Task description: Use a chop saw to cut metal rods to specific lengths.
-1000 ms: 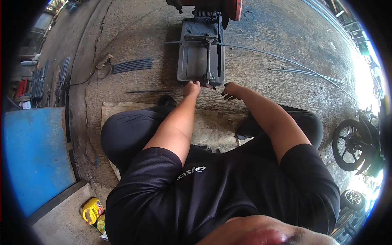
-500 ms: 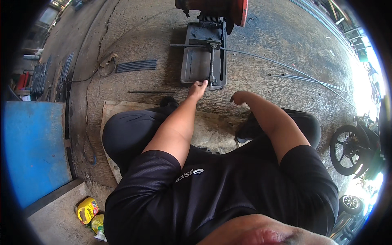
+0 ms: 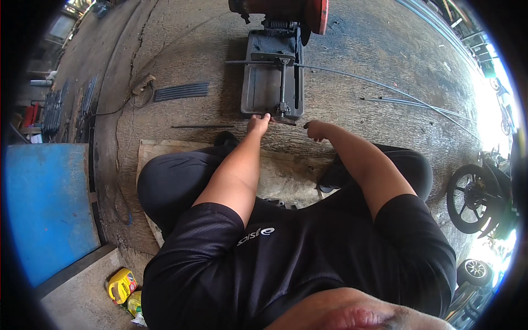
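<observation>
Right hand [image 3: 315,130] now withdrawn, curled empty; left fingers [image 3: 258,121] on saw base [image 3: 264,88], concrete floor [image 3: 181,49].

A: Chop saw base [image 3: 272,82]: dark metal, matt, grimy. Guard [image 3: 318,14] painted red, dull.
B: Floor [image 3: 374,55]: rough concrete, cracked, stained. Long rods [image 3: 385,88]: bare grey metal, slight sheen.
A: Mat [image 3: 286,176]: worn cardboard, matt. Shirt [image 3: 308,258]: smooth black cloth. Jug [image 3: 122,285]: glossy yellow plastic.

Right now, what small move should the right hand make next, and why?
Probably reach forward to the vise handle. The left hand already rests at the near edge of the saw base, a rod lies across the vise, and the right hand hangs closed and apart, just short of the base.
</observation>
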Available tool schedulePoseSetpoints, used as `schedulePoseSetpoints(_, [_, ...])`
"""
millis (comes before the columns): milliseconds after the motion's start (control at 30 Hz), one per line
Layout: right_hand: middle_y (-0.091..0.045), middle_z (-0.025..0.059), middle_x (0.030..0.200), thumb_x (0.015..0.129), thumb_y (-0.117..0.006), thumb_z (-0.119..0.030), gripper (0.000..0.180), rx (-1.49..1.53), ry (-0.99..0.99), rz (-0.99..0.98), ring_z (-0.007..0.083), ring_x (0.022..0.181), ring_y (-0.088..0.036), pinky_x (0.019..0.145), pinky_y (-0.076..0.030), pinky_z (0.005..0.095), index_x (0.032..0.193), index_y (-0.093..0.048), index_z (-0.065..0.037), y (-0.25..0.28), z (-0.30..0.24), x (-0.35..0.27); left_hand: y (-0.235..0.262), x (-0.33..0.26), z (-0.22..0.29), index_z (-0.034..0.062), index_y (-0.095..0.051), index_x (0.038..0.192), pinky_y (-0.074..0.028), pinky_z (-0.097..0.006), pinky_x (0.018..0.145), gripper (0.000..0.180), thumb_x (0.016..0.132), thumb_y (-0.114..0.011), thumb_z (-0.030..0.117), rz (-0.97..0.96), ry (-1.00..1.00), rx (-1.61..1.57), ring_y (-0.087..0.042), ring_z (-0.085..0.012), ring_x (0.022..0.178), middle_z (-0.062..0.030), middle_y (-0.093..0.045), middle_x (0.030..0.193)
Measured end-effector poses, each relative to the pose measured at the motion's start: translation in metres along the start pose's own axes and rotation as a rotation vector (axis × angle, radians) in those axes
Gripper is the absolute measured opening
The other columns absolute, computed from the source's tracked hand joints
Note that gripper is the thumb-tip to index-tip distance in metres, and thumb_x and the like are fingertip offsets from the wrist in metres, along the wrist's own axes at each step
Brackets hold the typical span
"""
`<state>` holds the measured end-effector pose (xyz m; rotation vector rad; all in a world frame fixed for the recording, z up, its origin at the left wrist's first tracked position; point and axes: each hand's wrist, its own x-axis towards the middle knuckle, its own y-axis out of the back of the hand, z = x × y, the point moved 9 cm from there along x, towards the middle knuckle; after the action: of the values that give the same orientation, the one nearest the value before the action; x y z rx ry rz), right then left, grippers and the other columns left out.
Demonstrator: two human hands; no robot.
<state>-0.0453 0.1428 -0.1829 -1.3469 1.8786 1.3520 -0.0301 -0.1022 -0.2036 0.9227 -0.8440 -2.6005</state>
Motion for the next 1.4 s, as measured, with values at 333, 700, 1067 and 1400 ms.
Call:
schedulePoseSetpoints(333, [-0.059, 0.0060, 0.124, 0.083, -0.055, 0.004, 0.046, 0.682, 0.249, -0.204, 0.0197, 0.104, -0.059, 0.084, -0.056, 0.0388, 0.125, -0.061, -0.014, 0.029, -0.016, -0.049, -0.018, -0.011, 0.011, -0.0031, -0.067, 0.101, -0.049, -0.045, 0.082, 0.069, 0.084, -0.054, 0.063, -0.156, 0.084, -0.194, -0.065, -0.0381, 0.095, -0.0245, -0.068, 0.100])
schedulePoseSetpoints(700, [-0.070, 0.0143, 0.100, 0.086, -0.051, -0.003, 0.043, 0.158, -0.113, 0.027, 0.0246, 0.080, -0.069, 0.064, -0.058, 0.0383, 0.126, -0.061, -0.017, 0.026, 0.042, -0.015, -0.018, -0.016, 0.015, 0.0007, -0.068, 0.100, -0.051, -0.040, 0.084, 0.063, 0.071, -0.075, 0.056, -0.253, 0.090, -0.160, -0.067, -0.0334, 0.089, -0.0193, -0.070, 0.095])
schedulePoseSetpoints(1067, [-0.066, 0.0116, 0.113, 0.086, -0.058, -0.004, 0.041, 0.639, 0.083, -0.005, 0.0223, 0.086, -0.068, 0.066, -0.058, 0.0365, 0.127, -0.058, -0.010, 0.021, 0.007, -0.020, 0.012, -0.011, 0.010, 0.0003, -0.065, 0.110, -0.050, -0.047, 0.091, 0.042, 0.087, -0.052, 0.033, -0.041, 0.101, 0.368, -0.061, -0.0392, 0.108, -0.0236, -0.063, 0.115])
schedulePoseSetpoints(1400, [-0.066, 0.0103, 0.103, 0.087, -0.059, -0.003, 0.041, 0.642, 0.158, 0.017, 0.0196, 0.080, -0.067, 0.066, -0.056, 0.0336, 0.126, -0.059, -0.016, 0.024, 0.018, -0.012, 0.002, -0.013, 0.020, 0.0007, -0.062, 0.115, -0.047, -0.047, 0.095, 0.045, 0.088, -0.049, 0.035, -0.070, 0.067, 0.299, -0.059, -0.0390, 0.112, -0.0237, -0.062, 0.118])
